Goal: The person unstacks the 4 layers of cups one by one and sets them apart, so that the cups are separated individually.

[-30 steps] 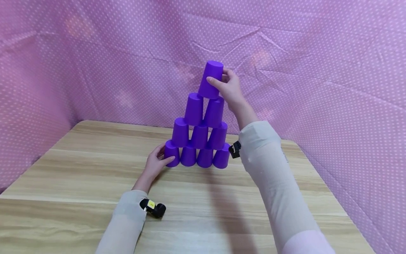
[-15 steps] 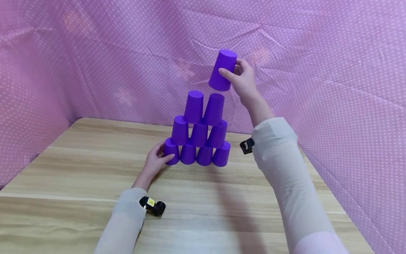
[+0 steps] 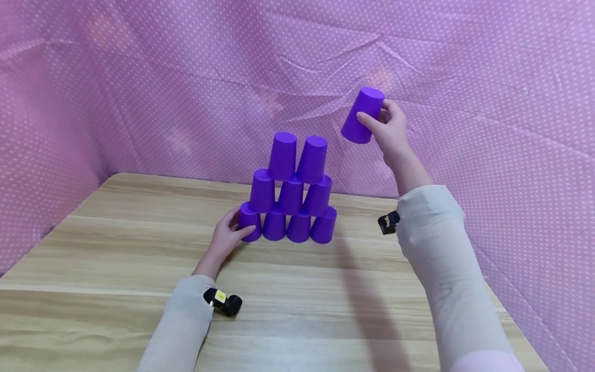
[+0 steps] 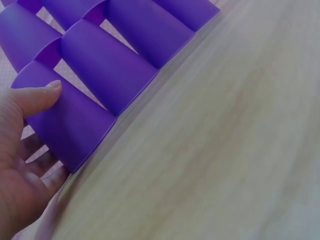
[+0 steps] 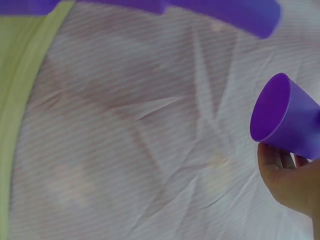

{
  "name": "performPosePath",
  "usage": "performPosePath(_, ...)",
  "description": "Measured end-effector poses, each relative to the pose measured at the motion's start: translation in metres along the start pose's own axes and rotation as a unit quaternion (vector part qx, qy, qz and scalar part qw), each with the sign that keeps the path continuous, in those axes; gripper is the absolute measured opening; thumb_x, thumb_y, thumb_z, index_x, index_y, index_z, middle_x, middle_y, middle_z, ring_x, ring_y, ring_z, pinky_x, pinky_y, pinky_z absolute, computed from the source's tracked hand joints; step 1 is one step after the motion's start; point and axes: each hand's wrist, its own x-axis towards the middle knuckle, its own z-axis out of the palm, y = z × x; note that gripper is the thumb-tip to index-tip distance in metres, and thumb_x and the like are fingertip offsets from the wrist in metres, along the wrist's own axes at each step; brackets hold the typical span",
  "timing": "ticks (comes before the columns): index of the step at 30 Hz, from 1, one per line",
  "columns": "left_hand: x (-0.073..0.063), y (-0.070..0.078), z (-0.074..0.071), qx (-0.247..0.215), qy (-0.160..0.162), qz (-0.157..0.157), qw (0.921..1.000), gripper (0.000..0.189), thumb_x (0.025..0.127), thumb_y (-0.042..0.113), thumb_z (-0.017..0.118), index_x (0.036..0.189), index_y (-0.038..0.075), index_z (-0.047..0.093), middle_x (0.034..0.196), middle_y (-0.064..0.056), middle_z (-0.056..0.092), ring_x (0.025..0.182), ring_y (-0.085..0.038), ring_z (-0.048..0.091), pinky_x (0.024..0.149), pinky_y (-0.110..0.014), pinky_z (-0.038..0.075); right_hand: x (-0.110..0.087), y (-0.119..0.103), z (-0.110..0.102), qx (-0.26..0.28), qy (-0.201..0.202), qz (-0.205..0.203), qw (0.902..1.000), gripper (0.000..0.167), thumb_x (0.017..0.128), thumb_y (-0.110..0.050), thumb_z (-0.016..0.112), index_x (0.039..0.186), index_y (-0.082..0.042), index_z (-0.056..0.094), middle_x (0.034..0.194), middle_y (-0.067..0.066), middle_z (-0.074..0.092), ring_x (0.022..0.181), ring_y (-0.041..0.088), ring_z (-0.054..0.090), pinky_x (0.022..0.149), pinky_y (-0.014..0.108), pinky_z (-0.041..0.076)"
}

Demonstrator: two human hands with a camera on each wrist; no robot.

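Note:
Purple upside-down cups form a stepped stack [image 3: 291, 197]: two on top, three in the middle, several along the bottom row. My right hand [image 3: 392, 132] grips one more purple cup [image 3: 357, 128] in the air, right of the stack and higher than its top row. That cup is mouth-down and tilted; the right wrist view looks into its open mouth [image 5: 271, 107]. At the bottom row's left end, my left hand [image 3: 226, 238] holds the corner cup [image 4: 75, 125], thumb across its front and the other fingers round its far side, partly hidden.
The stack stands toward the back of a light wooden table [image 3: 139, 248]. Pink dotted cloth [image 3: 186, 93] hangs behind and along both sides. A small black camera [image 3: 225, 302] sits on the left wrist, another [image 3: 388, 222] on the right.
My right hand has lifted its cup off the stack's top and carried it rightward, a little lower again over the last half second. The left hand stays at the corner cup.

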Motion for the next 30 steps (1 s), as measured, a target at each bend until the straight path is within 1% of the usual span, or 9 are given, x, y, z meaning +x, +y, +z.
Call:
performPosePath(4, 0.001, -0.001, -0.001, -0.001, 0.000, 0.006, 1.0000, 0.062, 0.075, 0.008, 0.066, 0.129, 0.004, 0.037, 0.125, -0.020, 0.040, 0.114, -0.030, 0.037, 0.096, -0.038, 0.030, -0.001, 0.020, -0.011, -0.004, 0.017, 0.022, 0.9996, 0.054, 0.077, -0.012, 0.064, 0.124, -0.002, 0.037, 0.117, 0.017, 0.046, 0.106, 0.024, 0.044, 0.092, 0.029, 0.036)
performPosePath(8, 0.002, -0.003, -0.002, 0.003, -0.004, 0.007, 1.0000, 0.062, 0.076, 0.009, 0.066, 0.130, 0.003, 0.035, 0.125, -0.022, 0.040, 0.114, -0.031, 0.037, 0.096, -0.039, 0.030, -0.003, 0.039, -0.020, 0.001, 0.048, 0.040, 0.9981, 0.056, 0.077, -0.012, 0.064, 0.124, -0.001, 0.036, 0.116, 0.016, 0.046, 0.106, 0.024, 0.044, 0.091, 0.030, 0.037)
performPosePath(11, 0.003, -0.003, -0.002, 0.006, -0.004, 0.003, 1.0000, 0.062, 0.076, 0.010, 0.066, 0.130, 0.003, 0.035, 0.125, -0.021, 0.040, 0.115, -0.030, 0.036, 0.096, -0.039, 0.030, -0.003, 0.051, -0.026, 0.000, 0.076, 0.041, 0.9963, 0.055, 0.077, -0.011, 0.065, 0.123, 0.000, 0.037, 0.110, 0.013, 0.047, 0.104, 0.023, 0.045, 0.090, 0.029, 0.038)
performPosePath(15, 0.004, -0.001, -0.003, 0.007, -0.005, -0.003, 1.0000, 0.062, 0.076, 0.010, 0.065, 0.130, 0.004, 0.035, 0.126, -0.020, 0.039, 0.115, -0.030, 0.036, 0.096, -0.039, 0.030, -0.004, 0.064, -0.033, -0.004, 0.098, 0.045, 0.9942, 0.054, 0.076, -0.011, 0.065, 0.122, 0.000, 0.038, 0.105, 0.009, 0.047, 0.102, 0.022, 0.044, 0.090, 0.029, 0.037)
performPosePath(20, 0.004, 0.000, -0.004, 0.004, -0.008, -0.007, 0.9999, 0.062, 0.077, 0.010, 0.065, 0.131, 0.004, 0.035, 0.126, -0.020, 0.039, 0.115, -0.029, 0.036, 0.096, -0.038, 0.030, -0.006, 0.075, -0.040, -0.002, 0.107, 0.059, 0.9925, 0.055, 0.076, -0.010, 0.065, 0.122, 0.001, 0.038, 0.108, 0.012, 0.046, 0.104, 0.023, 0.044, 0.090, 0.030, 0.037)
performPosePath(25, 0.004, 0.003, -0.004, 0.001, -0.009, -0.007, 0.9999, 0.063, 0.077, 0.010, 0.065, 0.131, 0.004, 0.034, 0.126, -0.020, 0.039, 0.115, -0.030, 0.036, 0.096, -0.038, 0.029, -0.009, 0.087, -0.044, -0.018, 0.105, 0.073, 0.9916, 0.055, 0.077, -0.010, 0.064, 0.123, 0.002, 0.036, 0.108, 0.013, 0.045, 0.104, 0.024, 0.043, 0.090, 0.030, 0.037)
performPosePath(30, 0.005, 0.002, -0.004, -0.002, -0.009, -0.007, 0.9999, 0.063, 0.076, 0.008, 0.065, 0.131, 0.003, 0.034, 0.126, -0.021, 0.039, 0.115, -0.031, 0.036, 0.096, -0.038, 0.030, -0.014, 0.103, -0.048, -0.025, 0.100, 0.096, 0.9900, 0.058, 0.077, -0.010, 0.064, 0.125, 0.002, 0.033, 0.113, 0.016, 0.044, 0.107, 0.026, 0.042, 0.092, 0.031, 0.036)
